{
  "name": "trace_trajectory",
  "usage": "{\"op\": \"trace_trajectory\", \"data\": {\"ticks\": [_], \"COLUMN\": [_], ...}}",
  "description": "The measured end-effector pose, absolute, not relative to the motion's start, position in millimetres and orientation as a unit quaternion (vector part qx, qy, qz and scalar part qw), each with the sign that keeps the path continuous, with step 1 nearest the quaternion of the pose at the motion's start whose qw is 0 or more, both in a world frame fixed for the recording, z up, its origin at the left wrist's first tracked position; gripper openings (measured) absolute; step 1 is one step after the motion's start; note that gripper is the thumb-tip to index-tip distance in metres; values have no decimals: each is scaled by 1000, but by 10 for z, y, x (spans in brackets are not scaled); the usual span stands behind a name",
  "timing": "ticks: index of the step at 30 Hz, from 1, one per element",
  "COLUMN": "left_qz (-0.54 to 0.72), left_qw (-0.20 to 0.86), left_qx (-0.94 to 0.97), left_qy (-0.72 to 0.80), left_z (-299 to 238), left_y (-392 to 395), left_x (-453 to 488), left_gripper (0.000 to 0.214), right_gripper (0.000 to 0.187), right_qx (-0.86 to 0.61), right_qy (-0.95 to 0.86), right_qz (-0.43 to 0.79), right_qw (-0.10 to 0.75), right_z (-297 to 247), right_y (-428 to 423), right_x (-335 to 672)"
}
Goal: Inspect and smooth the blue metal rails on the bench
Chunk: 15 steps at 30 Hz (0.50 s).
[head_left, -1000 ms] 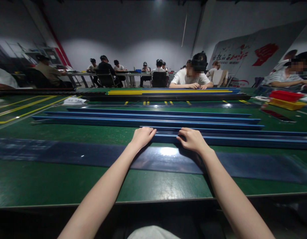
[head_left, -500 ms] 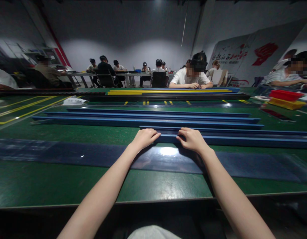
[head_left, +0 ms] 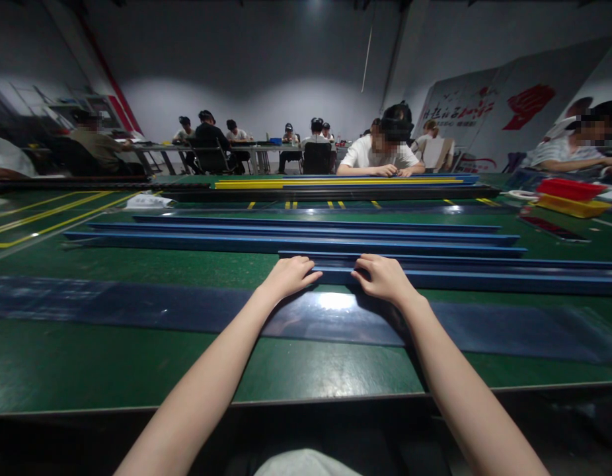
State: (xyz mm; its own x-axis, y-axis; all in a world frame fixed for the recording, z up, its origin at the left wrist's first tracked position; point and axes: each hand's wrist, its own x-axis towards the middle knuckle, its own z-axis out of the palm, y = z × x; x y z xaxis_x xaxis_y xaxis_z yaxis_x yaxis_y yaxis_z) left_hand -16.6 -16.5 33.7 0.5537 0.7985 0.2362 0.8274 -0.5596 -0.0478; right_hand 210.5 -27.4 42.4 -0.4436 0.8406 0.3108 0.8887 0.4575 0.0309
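A long blue plastic channel [head_left: 509,282] lies lengthwise on the green tabletop, running out of view on the right. Near its left end my left hand [head_left: 290,274] is curled over the near wall, thumb on the outer face and fingertips partly hidden inside. A short way to the right, my right hand [head_left: 382,272] grips the same wall with fingers bent over it and thumb in front. Between me and the channel, a flat, glossy, see-through strip [head_left: 177,309] lies across the table under my forearms.
Beyond the channel lie several more blue channels [head_left: 306,242] side by side. Farther back are a black bar [head_left: 336,194] and yellow strips [head_left: 256,184]. Red [head_left: 570,190] and yellow bins [head_left: 573,206] and a phone [head_left: 554,228] are at right. A co-worker [head_left: 385,149] sits opposite.
My left thumb and fingers have shifted very slightly on the channel's wall. My right hand and the channel look the same as before.
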Motion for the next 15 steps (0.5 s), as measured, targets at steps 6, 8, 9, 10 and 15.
{"op": "trace_trajectory", "data": {"ticks": [6,8,9,10,15], "left_qz": [-124,-138,-143,-148,-164], "left_qw": [95,98,98,99,120], "left_qx": [-887,-886,-886,-885,-880], "left_qy": [-435,-431,-431,-431,-429], "left_z": [296,293,295,298,321], "left_y": [-134,-132,-133,-136,-145], "left_x": [-183,-187,-189,-189,-185], "left_gripper": [34,34,34,34,38], "right_gripper": [26,26,26,26,26], "right_qx": [-509,-512,-515,-517,-517], "right_qy": [-847,-847,-846,-846,-847], "right_qz": [-96,-93,-91,-88,-78], "right_qw": [120,111,104,98,94], "right_z": [429,430,430,429,421], "right_y": [-275,-271,-268,-265,-263], "right_x": [2108,2105,2102,2099,2090]}}
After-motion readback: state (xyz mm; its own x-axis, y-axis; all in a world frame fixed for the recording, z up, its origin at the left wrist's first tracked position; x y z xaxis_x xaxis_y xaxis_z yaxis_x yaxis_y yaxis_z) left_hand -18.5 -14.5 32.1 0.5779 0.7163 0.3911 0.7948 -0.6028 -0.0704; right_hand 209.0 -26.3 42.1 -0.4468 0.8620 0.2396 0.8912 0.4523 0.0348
